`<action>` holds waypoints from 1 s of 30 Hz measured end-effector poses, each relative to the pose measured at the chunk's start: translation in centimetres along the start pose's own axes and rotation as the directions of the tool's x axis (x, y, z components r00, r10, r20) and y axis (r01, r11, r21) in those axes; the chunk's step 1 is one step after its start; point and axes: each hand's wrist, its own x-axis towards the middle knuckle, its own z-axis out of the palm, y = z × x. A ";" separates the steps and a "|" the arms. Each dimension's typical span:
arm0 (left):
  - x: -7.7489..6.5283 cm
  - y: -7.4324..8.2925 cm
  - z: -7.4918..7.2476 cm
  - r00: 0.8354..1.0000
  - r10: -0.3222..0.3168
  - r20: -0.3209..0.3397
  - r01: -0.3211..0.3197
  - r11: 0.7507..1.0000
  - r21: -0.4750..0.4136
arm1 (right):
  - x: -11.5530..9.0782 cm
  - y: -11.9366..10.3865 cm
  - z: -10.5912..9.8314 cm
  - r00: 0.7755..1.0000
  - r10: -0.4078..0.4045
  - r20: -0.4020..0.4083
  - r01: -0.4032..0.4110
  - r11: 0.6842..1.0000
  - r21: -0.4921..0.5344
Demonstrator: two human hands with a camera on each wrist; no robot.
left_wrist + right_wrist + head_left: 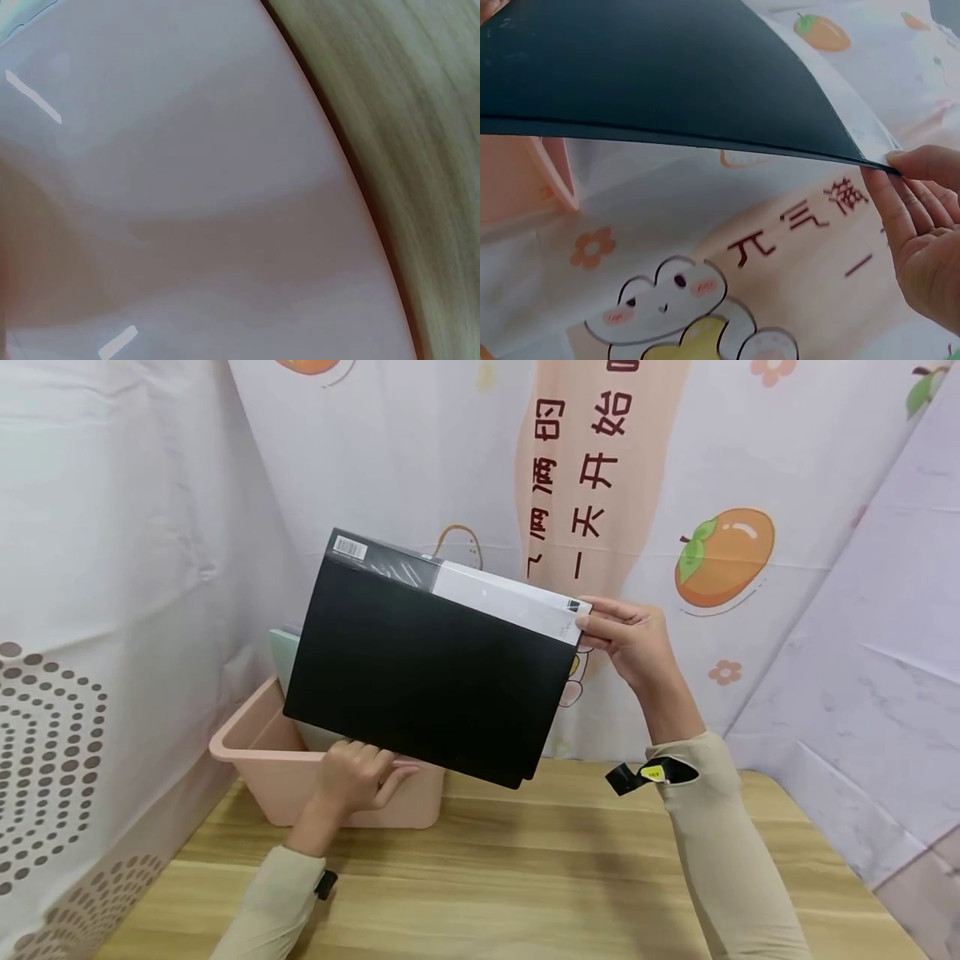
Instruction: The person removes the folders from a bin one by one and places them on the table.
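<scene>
A black file folder (435, 668) with a white label strip and a barcode sticker on its spine is held up at a tilt above the table. My right hand (637, 639) pinches the folder at the right end of its spine; in the right wrist view, the thumb of the right hand (930, 225) lies on the spine with fingers beneath. Below the folder's lower edge, my left hand (356, 777) grips the front rim of a pink plastic bin (262, 768), knuckles up. The left wrist view is filled mostly by the bin's wall (225, 150).
Inside the bin stands a pale green folder (283, 652), partly hidden behind the black one. Bin and forearms are over a wood-grain table (525, 877). A white curtain (825, 610) printed with fruit and characters hangs behind, with more cloth at the left.
</scene>
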 end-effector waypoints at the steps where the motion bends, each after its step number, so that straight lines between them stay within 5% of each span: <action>1: -0.1 -0.1 0.0 1.000 0.000 -0.009 0.000 1.000 0.003 | -0.1 0.2 -0.3 1.000 0.001 0.000 -0.001 1.000 -0.003; 11: -0.8 -0.3 -0.3 0.999 0.017 -0.049 -0.014 0.998 0.061 | -1.3 1.8 -2.7 0.999 0.039 -0.022 -0.037 0.995 0.091; 30: -0.2 -0.5 -0.3 0.998 0.042 -0.051 -0.041 0.999 0.017 | -4.1 1.9 -7.4 0.999 0.021 -0.040 -0.012 0.976 0.219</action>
